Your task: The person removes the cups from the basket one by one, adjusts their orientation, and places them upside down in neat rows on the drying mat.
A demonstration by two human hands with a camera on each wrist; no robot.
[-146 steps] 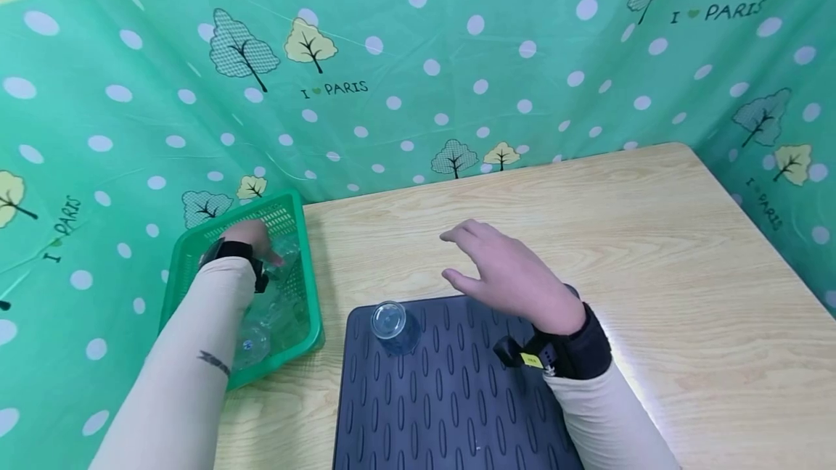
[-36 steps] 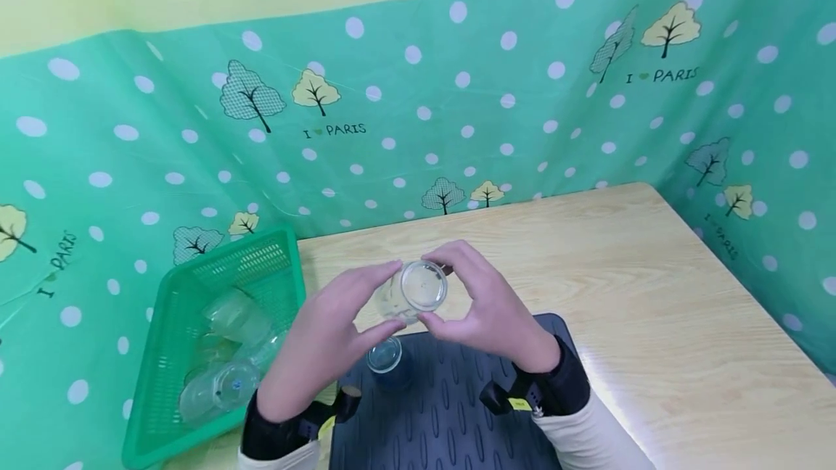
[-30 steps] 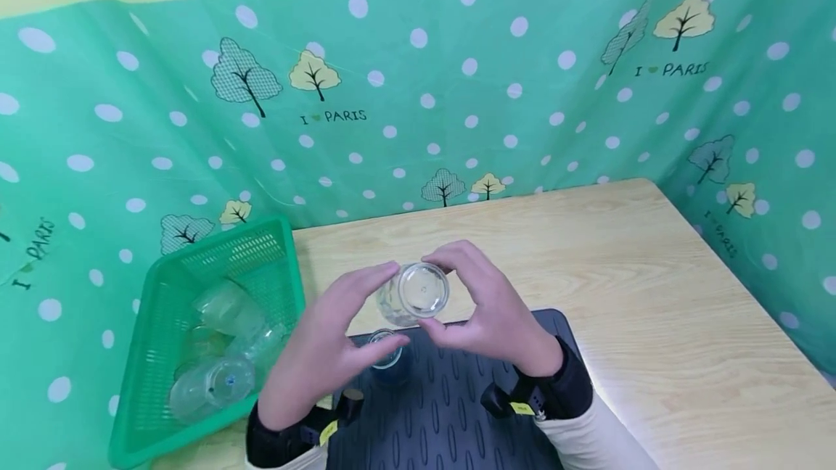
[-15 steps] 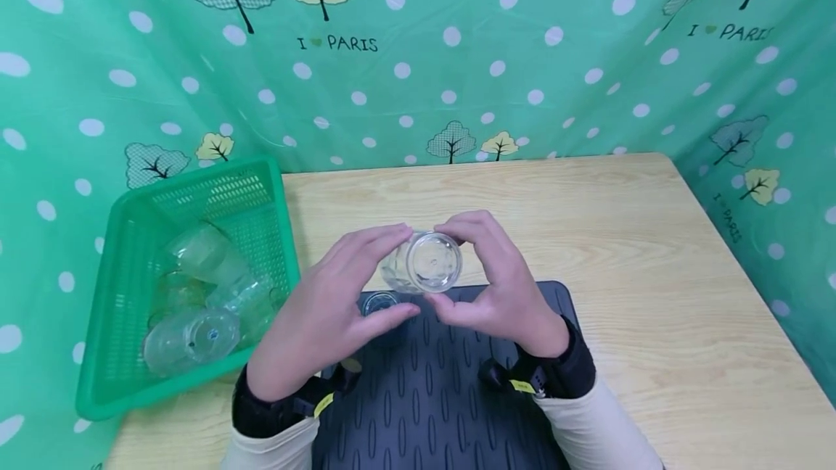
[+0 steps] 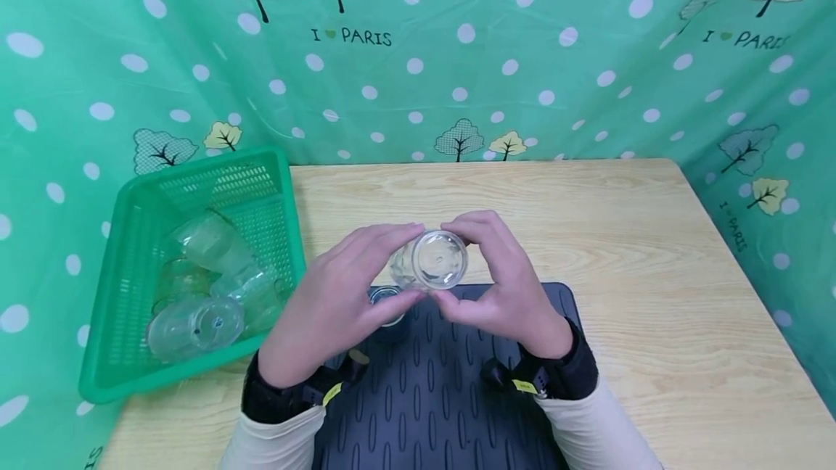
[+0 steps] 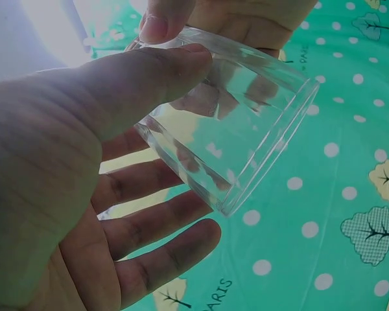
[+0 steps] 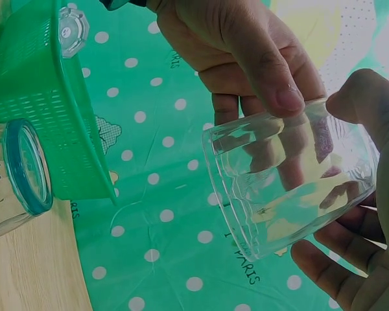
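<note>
Between the two sets of fingertips, raised above the near edge of the wooden table (image 5: 627, 238), a clear, ribbed plastic cup (image 5: 432, 261) lies on its side with its flat base turned up toward the head camera and its open mouth pointing away, toward the green polka-dot cloth backdrop (image 5: 457, 56). The left hand (image 5: 339, 303) pinches the cup's wall with the thumb on the near side, while its other fingers (image 6: 162, 223) are spread and only loosely curved beyond the cup, some of them not touching it. The right hand (image 5: 503, 289) holds the opposite side, thumb on the wall and fingers (image 7: 337, 265) curled round behind the base. Just below the left thumb, a second clear glass with a blue-tinted rim (image 5: 387, 301) stands upright on the dark grey ridged rubber mat (image 5: 451, 397), apart from the held cup. Both wrists wear black bands over cream sleeves, and they hover above the mat without resting on it. Well off to the outer side of the left hand, a green perforated plastic basket (image 5: 130, 252) sits at the table's edge, and several more clear plastic cups (image 5: 202, 289) lie tumbled on their sides inside it.
</note>
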